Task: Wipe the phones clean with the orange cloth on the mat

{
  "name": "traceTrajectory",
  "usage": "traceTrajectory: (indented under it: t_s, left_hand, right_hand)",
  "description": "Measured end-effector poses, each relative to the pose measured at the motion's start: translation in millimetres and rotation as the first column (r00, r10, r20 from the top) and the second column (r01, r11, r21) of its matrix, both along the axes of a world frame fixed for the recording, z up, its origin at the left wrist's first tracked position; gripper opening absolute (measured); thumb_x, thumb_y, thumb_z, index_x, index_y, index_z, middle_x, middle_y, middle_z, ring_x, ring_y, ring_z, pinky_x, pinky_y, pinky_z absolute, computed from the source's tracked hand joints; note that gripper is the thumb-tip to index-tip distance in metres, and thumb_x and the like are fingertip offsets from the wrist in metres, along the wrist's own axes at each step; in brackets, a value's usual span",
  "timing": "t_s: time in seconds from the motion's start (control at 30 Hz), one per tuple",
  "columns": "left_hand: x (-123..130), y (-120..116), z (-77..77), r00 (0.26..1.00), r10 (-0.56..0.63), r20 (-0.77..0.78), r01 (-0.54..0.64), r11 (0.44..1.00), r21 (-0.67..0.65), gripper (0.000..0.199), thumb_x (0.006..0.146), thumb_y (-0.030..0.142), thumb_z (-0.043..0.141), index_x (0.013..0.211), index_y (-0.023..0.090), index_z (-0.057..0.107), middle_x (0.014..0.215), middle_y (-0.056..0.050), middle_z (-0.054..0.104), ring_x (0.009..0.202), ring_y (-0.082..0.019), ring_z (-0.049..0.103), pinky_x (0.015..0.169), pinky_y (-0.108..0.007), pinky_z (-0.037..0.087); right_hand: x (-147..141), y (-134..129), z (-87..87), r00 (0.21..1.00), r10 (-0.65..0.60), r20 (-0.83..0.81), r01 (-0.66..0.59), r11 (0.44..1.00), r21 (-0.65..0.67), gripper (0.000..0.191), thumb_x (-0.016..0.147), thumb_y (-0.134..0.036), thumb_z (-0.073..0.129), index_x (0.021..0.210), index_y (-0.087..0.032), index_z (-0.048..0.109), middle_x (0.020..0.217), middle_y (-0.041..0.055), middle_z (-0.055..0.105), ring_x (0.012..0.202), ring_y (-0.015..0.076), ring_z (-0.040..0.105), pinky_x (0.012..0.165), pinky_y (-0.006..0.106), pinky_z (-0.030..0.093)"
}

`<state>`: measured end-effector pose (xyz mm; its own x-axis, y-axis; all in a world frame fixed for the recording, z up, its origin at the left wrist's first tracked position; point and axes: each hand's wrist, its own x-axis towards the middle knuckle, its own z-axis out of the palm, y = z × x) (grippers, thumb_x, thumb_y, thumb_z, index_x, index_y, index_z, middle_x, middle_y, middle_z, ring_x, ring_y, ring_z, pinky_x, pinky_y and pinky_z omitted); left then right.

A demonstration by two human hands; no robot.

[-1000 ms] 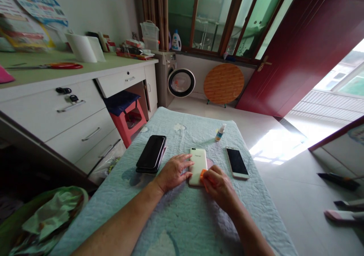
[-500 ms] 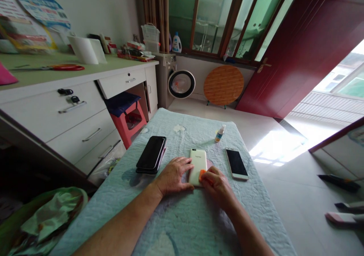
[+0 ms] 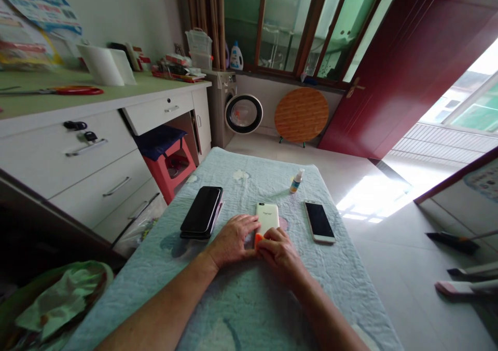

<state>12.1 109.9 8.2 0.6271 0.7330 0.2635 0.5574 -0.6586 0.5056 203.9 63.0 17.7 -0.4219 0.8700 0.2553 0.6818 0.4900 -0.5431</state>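
Observation:
A white phone [image 3: 267,215] marked "honor" lies back side up on the covered table. Against its left edge and lower end, the fingers and thumb of my left hand [image 3: 234,238] hold it down. My right hand [image 3: 279,248] is closed on a small orange cloth [image 3: 258,239], pressed to the phone's lower left part; the cloth is mostly hidden by the fingers. Left of my hands is a stack of phones, a black phone [image 3: 202,211] on top. To the right lies another phone [image 3: 319,222], dark screen up. Behind it stands a small spray bottle [image 3: 295,182].
A light blue quilted cloth [image 3: 241,309] covers the table. On the left are a white desk with drawers [image 3: 101,169], a red stool [image 3: 171,166] and a bin [image 3: 58,309]. Farther back stand a washing machine with its door ajar [image 3: 244,113] and a round wooden board [image 3: 302,115].
My right hand has slid the orange cloth leftward across the phone's lower end, close to my left thumb. My left hand stays at the phone's edge. The whole view has shifted slightly.

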Motion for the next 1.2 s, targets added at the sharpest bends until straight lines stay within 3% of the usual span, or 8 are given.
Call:
traceTrajectory:
  t_s: [0.13,0.4,0.53,0.73,0.83,1.03,1.2]
  left_hand:
    - [0,0,0.8,1.0,0.001,-0.005,-0.001,1.0,-0.005,0.071,0.067,0.062,0.076,0.122,0.019,0.061,0.135,-0.013,0.057,0.124,-0.03,0.051,0.108,-0.045,0.034]
    - [0,1,2.8,0.999,0.011,-0.044,-0.012,1.0,-0.026,0.079,0.062,0.062,0.079,0.124,0.017,0.06,0.137,-0.015,0.055,0.125,-0.032,0.05,0.109,-0.047,0.033]
    - [0,0,4.6,0.999,0.013,-0.042,-0.015,0.999,-0.031,0.077,0.063,0.062,0.079,0.124,0.019,0.06,0.138,-0.014,0.054,0.125,-0.032,0.05,0.108,-0.047,0.033]
    - [1,0,6.4,1.0,0.011,0.009,-0.01,0.999,-0.031,0.075,0.068,0.06,0.076,0.127,0.017,0.057,0.133,-0.014,0.058,0.121,-0.032,0.053,0.107,-0.046,0.036]
    - [2,-1,5.4,1.0,0.009,0.03,-0.009,1.0,-0.029,0.077,0.068,0.055,0.077,0.131,0.018,0.052,0.129,-0.013,0.06,0.119,-0.031,0.055,0.106,-0.045,0.038]
    - [1,0,3.7,1.0,0.003,-0.01,-0.004,0.999,-0.043,0.081,0.063,0.064,0.077,0.127,0.018,0.056,0.137,-0.014,0.055,0.126,-0.033,0.049,0.109,-0.048,0.033]
    - [0,0,3.2,0.999,0.015,-0.031,-0.017,0.998,-0.057,0.081,0.063,0.059,0.08,0.129,0.018,0.056,0.139,-0.014,0.053,0.127,-0.031,0.049,0.11,-0.047,0.032]
  right_hand:
    - [2,5,-3.4,0.999,-0.039,0.004,0.039,0.999,0.027,0.017,0.092,-0.029,0.058,0.083,-0.025,0.072,0.086,0.0035,0.059,0.086,0.0178,0.05,0.079,0.03,0.04]
    - [21,15,-7.5,0.938,-0.346,-0.019,0.346,0.937,0.04,0.019,0.092,-0.025,0.055,0.084,-0.023,0.071,0.085,0.0044,0.058,0.085,0.0195,0.048,0.079,0.031,0.039]
    - [18,10,-3.5,0.949,-0.313,0.023,0.312,0.949,0.038,0.019,0.092,-0.022,0.053,0.082,-0.023,0.069,0.084,0.0045,0.056,0.084,0.0193,0.047,0.078,0.031,0.038]
    - [-3,-5,5.0,0.995,-0.041,0.087,0.041,0.999,0.001,0.014,0.092,-0.023,0.055,0.095,-0.028,0.069,0.092,0.0027,0.06,0.09,0.0192,0.047,0.081,0.032,0.036]
    - [-7,-6,2.7,0.996,0.014,0.083,-0.012,1.0,-0.019,0.018,0.092,-0.024,0.057,0.1,-0.033,0.07,0.096,0.0016,0.062,0.093,0.0196,0.047,0.083,0.033,0.035]
    - [6,9,-5.5,0.99,-0.134,0.048,0.132,0.991,0.028,0.019,0.094,-0.03,0.055,0.096,-0.036,0.073,0.092,0.0022,0.062,0.092,0.0198,0.047,0.082,0.034,0.036]
    - [17,20,-9.3,0.955,-0.297,0.014,0.296,0.954,0.05,0.025,0.097,-0.033,0.047,0.098,-0.03,0.072,0.092,0.0047,0.06,0.086,0.0196,0.046,0.079,0.033,0.039]
